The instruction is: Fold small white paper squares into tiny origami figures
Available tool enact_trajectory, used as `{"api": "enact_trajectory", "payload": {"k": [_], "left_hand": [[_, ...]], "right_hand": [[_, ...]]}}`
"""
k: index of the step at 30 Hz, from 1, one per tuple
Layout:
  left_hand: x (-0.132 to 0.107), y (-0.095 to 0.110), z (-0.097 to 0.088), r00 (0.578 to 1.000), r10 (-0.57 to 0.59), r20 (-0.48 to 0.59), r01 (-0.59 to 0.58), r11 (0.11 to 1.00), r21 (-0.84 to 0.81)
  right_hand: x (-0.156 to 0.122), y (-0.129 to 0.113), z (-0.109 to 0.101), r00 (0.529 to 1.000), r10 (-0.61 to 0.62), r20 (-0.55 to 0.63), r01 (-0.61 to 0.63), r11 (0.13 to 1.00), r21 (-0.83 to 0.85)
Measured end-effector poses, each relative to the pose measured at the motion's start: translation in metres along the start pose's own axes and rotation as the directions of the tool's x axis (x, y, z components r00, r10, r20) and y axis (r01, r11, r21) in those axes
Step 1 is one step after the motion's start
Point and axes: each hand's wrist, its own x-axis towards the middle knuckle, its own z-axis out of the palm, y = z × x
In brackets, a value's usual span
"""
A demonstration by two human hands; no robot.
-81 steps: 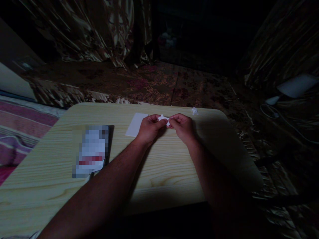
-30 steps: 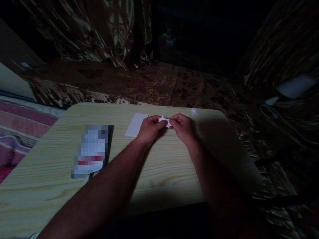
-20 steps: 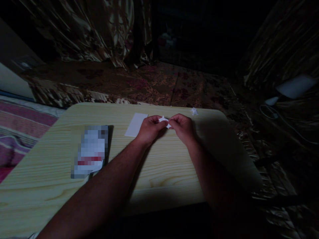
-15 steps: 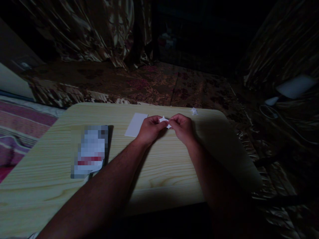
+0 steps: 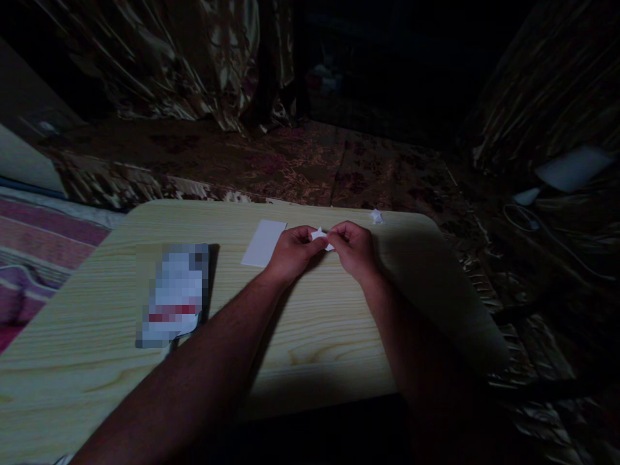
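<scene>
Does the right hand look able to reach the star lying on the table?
Probably yes: the star lies just beyond the right hand, nothing visible between them, though that hand pinches pointed white paper.

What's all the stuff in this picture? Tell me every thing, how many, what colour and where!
Held star: one, white, between both hands
Other star: one, white, table's far edge, right side
Paper: one rectangle, white, beside the left hand
Blurred thing: one, whitish with red, left on the table; too blurred to name
Table: one, pale wood colour, under the hands
Striped cloth: one, pink, purple and white, far left
Curtains: two, brownish gold, back left and back right
Patterned cover: one, dark brown, behind the table
Pale object: one, greyish white, far right, too dim to name
Left hand: one, bare, middle
Right hand: one, bare, middle
</scene>
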Motion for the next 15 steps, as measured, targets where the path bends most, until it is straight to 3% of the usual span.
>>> {"api": "enact_trajectory", "payload": {"k": [15], "left_hand": [[-0.0006,-0.0001,0.0014,0.995,0.09,-0.033,-0.088,0.995,0.053]], "right_hand": [[-0.0007,-0.0002,0.0013,1.0,0.0,0.005,0.0,0.998,0.058]]}}
